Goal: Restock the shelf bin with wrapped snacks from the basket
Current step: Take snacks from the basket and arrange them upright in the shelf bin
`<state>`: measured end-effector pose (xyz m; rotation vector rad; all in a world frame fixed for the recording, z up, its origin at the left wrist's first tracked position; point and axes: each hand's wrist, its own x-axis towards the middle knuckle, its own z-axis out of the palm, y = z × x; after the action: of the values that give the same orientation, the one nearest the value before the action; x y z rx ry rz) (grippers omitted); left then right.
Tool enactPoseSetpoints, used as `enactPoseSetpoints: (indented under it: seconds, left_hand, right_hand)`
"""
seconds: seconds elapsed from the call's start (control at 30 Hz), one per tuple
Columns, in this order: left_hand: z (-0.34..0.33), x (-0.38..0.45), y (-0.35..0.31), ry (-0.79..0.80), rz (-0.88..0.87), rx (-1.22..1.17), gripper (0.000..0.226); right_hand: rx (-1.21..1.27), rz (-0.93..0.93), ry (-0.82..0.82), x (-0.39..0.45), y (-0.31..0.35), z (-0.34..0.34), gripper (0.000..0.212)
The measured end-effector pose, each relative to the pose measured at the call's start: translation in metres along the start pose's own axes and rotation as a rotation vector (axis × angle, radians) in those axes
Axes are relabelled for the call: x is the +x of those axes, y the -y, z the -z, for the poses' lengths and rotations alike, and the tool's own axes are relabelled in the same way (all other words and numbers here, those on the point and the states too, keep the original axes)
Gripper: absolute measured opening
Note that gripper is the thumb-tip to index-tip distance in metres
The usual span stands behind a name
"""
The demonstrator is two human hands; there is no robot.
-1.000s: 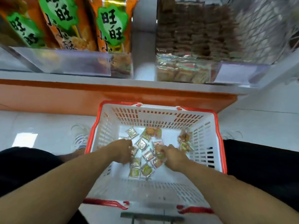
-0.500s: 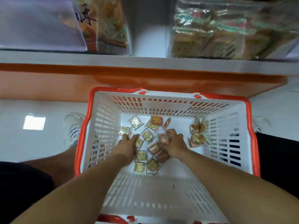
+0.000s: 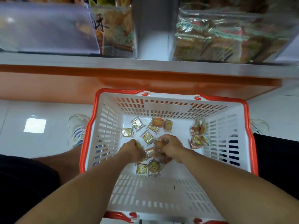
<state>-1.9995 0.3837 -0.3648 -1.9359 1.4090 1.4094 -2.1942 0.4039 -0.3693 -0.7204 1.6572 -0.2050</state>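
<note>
A white basket (image 3: 226, 123) with a red rim stands on the floor below the shelf. Several small wrapped snacks (image 3: 137, 124) lie scattered on its bottom, with a small pile (image 3: 198, 138) by the right wall. Both my hands are down in the middle of the basket. My left hand (image 3: 131, 150) grips wrapped snacks in curled fingers. My right hand (image 3: 169, 147) holds a bunch of wrapped snacks too. On the shelf above at the right stands a clear bin (image 3: 226, 39) stacked with the same kind of wrapped snacks.
A second clear bin (image 3: 113, 29) with large snack bags sits on the shelf at the left, behind a clear label holder (image 3: 47, 28). The orange shelf base (image 3: 80, 84) runs behind the basket. My shoes (image 3: 77, 128) and knees flank the basket on a white tiled floor.
The view has tilted down and closer to the basket. Both hands have closed over snacks at the basket's middle, drawing them together.
</note>
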Motion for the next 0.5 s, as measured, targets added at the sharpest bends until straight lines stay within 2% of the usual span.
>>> enactPoseSetpoints:
  seconds: [0.13,0.2,0.27,0.33,0.4,0.5]
  left_hand:
    - [0.010,-0.015,-0.010,-0.009,0.066,-0.508,0.013]
    - [0.019,-0.029,-0.021,0.135,0.064,-0.793,0.013]
    - [0.034,-0.048,-0.038,0.370,0.065,-1.017,0.022]
    - [0.056,-0.070,-0.056,0.545,0.021,-1.091,0.028]
    - [0.080,-0.096,-0.076,0.648,-0.049,-1.148,0.027]
    - [0.116,-0.143,-0.109,0.785,-0.181,-1.204,0.033]
  right_hand:
    - [0.140,-0.002,0.024,-0.021,0.022,0.009,0.040]
    - [0.102,0.047,0.073,-0.039,0.044,0.019,0.046]
    - [-0.036,0.169,0.097,-0.062,0.076,0.033,0.048]
    - [-0.221,0.312,0.067,-0.094,0.111,0.049,0.042]
    - [-0.367,0.449,-0.003,-0.132,0.144,0.066,0.034]
    - [-0.471,0.654,-0.148,-0.194,0.181,0.092,0.035]
